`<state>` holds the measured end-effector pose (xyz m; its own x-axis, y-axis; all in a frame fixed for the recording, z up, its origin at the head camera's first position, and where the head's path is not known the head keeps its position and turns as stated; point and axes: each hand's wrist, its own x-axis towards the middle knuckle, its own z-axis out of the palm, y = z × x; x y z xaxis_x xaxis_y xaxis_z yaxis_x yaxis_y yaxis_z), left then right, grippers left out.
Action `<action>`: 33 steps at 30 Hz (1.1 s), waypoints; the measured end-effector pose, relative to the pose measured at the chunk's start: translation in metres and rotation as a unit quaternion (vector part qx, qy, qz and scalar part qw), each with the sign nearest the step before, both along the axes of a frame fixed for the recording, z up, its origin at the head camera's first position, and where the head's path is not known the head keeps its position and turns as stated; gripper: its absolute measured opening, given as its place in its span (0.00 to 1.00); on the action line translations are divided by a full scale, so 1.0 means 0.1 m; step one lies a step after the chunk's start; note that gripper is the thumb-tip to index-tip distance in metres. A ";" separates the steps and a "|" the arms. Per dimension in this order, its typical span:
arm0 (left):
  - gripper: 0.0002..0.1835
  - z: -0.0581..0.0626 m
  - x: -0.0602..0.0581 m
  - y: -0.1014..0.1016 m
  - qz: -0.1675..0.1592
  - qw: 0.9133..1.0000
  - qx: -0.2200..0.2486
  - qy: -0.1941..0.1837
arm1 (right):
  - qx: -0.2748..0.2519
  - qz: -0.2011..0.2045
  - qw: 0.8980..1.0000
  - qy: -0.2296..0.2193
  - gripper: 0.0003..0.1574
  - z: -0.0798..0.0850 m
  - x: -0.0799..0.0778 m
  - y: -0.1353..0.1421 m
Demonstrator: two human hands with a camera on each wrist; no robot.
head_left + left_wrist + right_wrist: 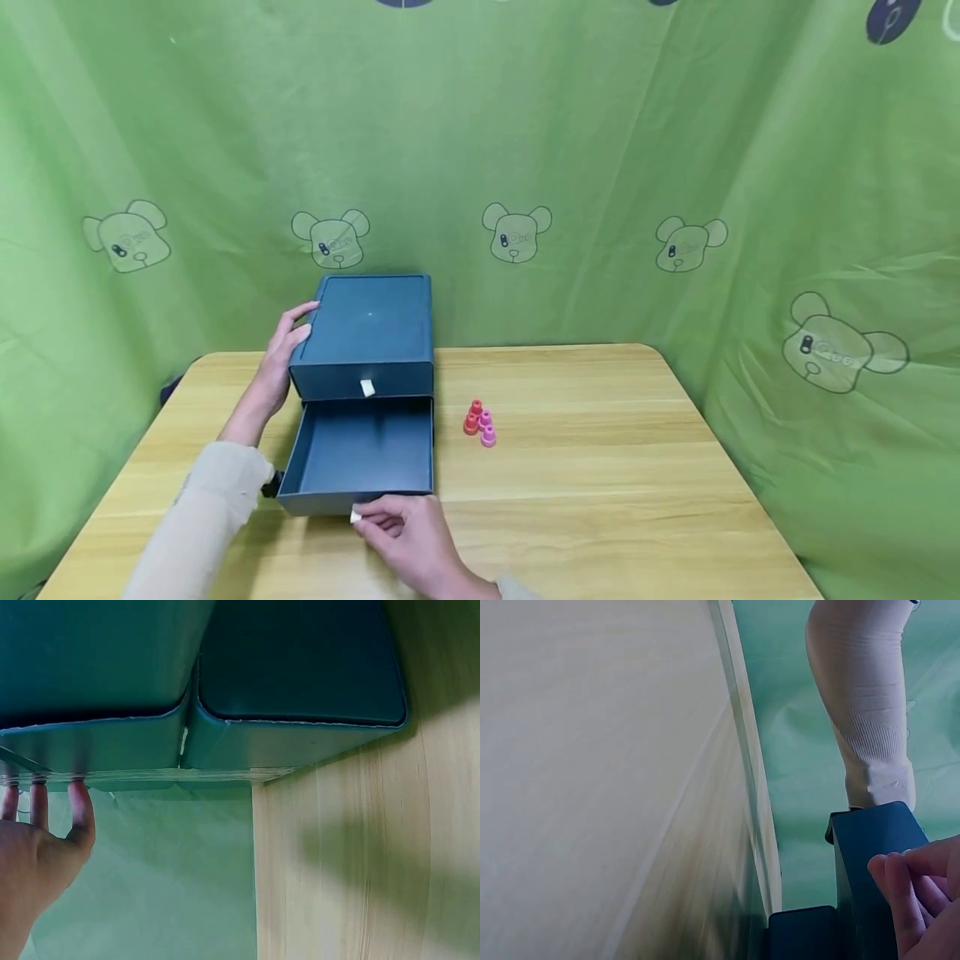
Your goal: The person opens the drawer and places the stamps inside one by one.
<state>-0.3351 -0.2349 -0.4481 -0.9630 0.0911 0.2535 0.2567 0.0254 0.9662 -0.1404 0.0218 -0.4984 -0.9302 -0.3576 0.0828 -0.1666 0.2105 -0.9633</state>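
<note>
A dark blue two-drawer cabinet (375,317) stands at the back left of the wooden table. Its lower drawer (318,503) is pulled far out, and nothing is seen lying inside. My right hand (416,537) pinches the small white pull tab (356,517) on that drawer's front between thumb and forefinger. Against the cabinet's left side rests my left hand (279,367), its fingertips along the upper edge. In the left wrist view, the fingers of the left hand (49,847) touch the cabinet side. The upper drawer (330,382) is closed.
Several small red and pink stepped pegs (480,423) are grouped on the table (600,467), right of the cabinet. A green curtain (600,150) printed with bear heads surrounds the table at the back and sides.
</note>
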 end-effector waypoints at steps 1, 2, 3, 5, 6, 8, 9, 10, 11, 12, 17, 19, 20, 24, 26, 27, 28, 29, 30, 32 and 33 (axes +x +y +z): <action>0.30 0.00 0.00 0.00 0.000 1.000 -0.001 0.000 | -0.001 0.000 1.000 -0.003 0.10 0.00 0.00 0.00; 0.30 -0.01 0.00 0.00 0.000 1.000 0.000 -0.001 | -0.001 0.001 1.000 -0.005 0.10 0.00 0.01 0.00; 0.30 -0.01 -0.01 0.00 0.000 1.000 0.000 -0.001 | -0.002 0.001 1.000 -0.005 0.10 0.01 0.01 0.00; 0.30 -0.01 -0.01 -0.01 0.001 1.000 -0.003 0.002 | -0.004 0.002 1.000 -0.002 0.10 0.00 0.02 0.00; 0.30 0.00 -0.01 -0.01 0.001 1.000 -0.002 0.002 | -0.006 0.003 1.000 0.001 0.10 0.00 0.03 0.00; 0.30 0.00 0.00 0.00 0.002 1.000 -0.004 0.003 | -0.008 0.003 1.000 0.001 0.10 -0.01 0.03 0.00; 0.30 0.01 0.00 -0.01 0.003 1.000 -0.005 0.004 | -0.009 0.003 1.000 0.000 0.10 -0.01 0.03 0.00; 0.30 0.01 0.00 -0.01 0.002 1.000 -0.005 0.003 | -0.009 0.003 1.000 -0.001 0.10 -0.01 0.03 0.00; 0.30 0.01 0.00 0.00 0.002 1.000 -0.005 0.002 | -0.009 0.002 1.000 -0.001 0.10 -0.01 0.03 0.00; 0.30 0.02 0.01 0.00 0.001 1.000 -0.005 0.000 | -0.009 0.001 1.000 -0.002 0.10 -0.01 0.03 0.00; 0.30 0.01 0.01 0.00 0.001 1.000 -0.006 -0.001 | -0.005 0.001 1.000 -0.001 0.10 -0.01 0.03 0.00; 0.30 0.01 0.00 0.01 0.001 1.000 -0.006 0.000 | -0.005 0.002 1.000 0.008 0.10 -0.02 0.03 0.00; 0.30 0.01 0.00 0.01 0.001 1.000 -0.006 0.001 | -0.006 0.002 1.000 0.013 0.10 -0.02 0.03 -0.01; 0.30 0.01 0.00 0.01 0.002 1.000 -0.004 0.000 | -0.005 0.001 1.000 0.024 0.10 -0.01 0.03 -0.01; 0.30 0.01 0.00 0.01 0.002 1.000 -0.003 -0.003 | -0.005 0.003 1.000 0.017 0.10 -0.01 0.04 -0.01; 0.30 0.01 0.00 0.01 0.003 1.000 -0.002 -0.003 | -0.004 0.006 1.000 0.014 0.10 0.00 0.04 -0.01; 0.30 0.00 0.00 0.01 0.003 1.000 -0.001 -0.004 | -0.004 0.009 1.000 0.011 0.11 0.01 0.05 0.00; 0.30 0.00 0.00 0.01 0.003 1.000 0.000 -0.004 | -0.002 0.014 1.000 0.007 0.11 0.02 0.05 0.00; 0.31 0.00 0.00 0.01 0.003 1.000 0.001 -0.003 | -0.001 0.018 1.000 0.005 0.11 0.03 0.05 0.01; 0.31 0.00 0.00 0.01 0.003 1.000 0.002 0.000 | 0.004 0.032 0.999 0.004 0.11 0.05 0.06 0.03; 0.31 0.00 -0.01 0.01 0.004 1.000 0.001 0.003 | 0.006 0.039 0.999 0.005 0.11 0.06 0.06 0.04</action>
<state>-0.3359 -0.2341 -0.4486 -0.9623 0.0833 0.2590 0.2619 0.0256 0.9648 -0.1344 0.0254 -0.4920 -0.8983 -0.4310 0.0861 -0.1921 0.2088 -0.9589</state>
